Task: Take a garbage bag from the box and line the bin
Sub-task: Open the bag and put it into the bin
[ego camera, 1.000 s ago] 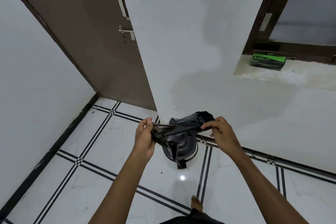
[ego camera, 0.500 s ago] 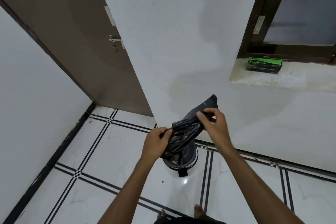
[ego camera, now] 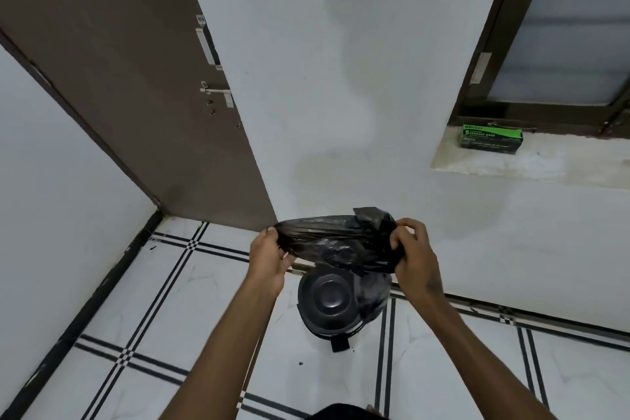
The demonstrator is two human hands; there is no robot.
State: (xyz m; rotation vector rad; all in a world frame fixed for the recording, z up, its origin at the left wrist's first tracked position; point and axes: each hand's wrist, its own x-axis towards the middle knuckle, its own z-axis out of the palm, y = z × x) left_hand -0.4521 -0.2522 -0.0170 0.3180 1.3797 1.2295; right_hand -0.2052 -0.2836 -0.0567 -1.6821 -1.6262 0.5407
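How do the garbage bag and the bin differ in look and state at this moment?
The garbage bag is thin, crumpled film; the bin is rigid and round. The bag is held up between the left hand and right hand; the bin stands on the floor with its lid closed. Both are black.

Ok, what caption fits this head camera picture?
Both hands, left and right, stretch a black garbage bag above the bin.

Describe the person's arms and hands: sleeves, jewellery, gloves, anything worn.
Both forearms are bare to the frame's bottom edge, with no sleeve in view. The left hand and right hand wear no gloves; no ring, watch or bracelet shows.
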